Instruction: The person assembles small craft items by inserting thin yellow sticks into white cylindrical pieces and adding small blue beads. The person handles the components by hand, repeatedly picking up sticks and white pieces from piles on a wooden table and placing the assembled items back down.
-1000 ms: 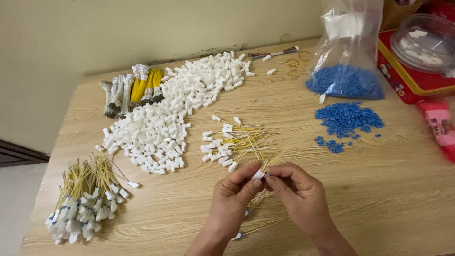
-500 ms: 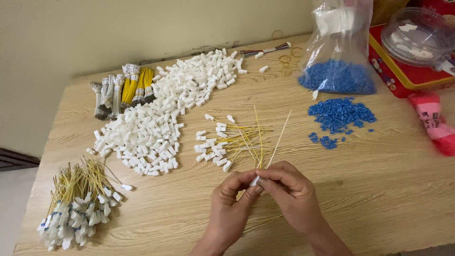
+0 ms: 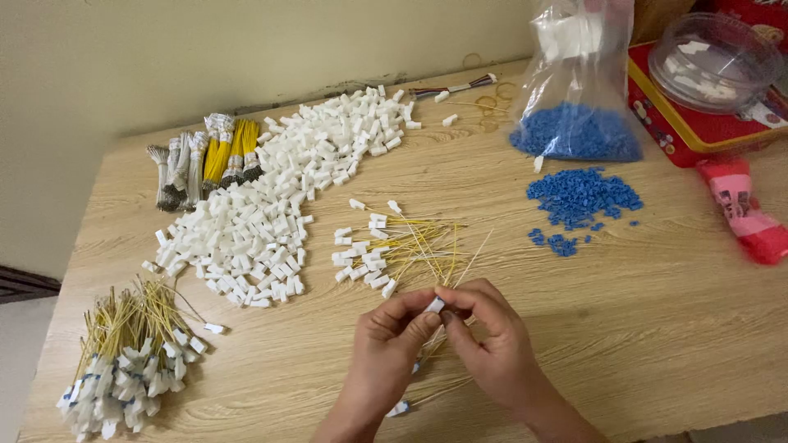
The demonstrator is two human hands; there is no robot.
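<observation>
Near the table's (image 3: 673, 328) left front corner we see a finished bundle of yellow wires (image 3: 123, 353) capped with white connectors; along the back left lie tied wire bundles (image 3: 205, 160), then the big heap of loose white connectors (image 3: 279, 197); toward the front edge at the middle, our left hand (image 3: 390, 349) and right hand (image 3: 492, 344) meet, fingertips pinched closed on one small white connector (image 3: 435, 305) with thin yellow wires (image 3: 427, 246) trailing from it; we judge it light, rigid and easily dropped, best gripped by its flat sides, the wire springy and prone to kink; farther right sit blue pieces (image 3: 583, 197) and a clear bag (image 3: 574, 90).
</observation>
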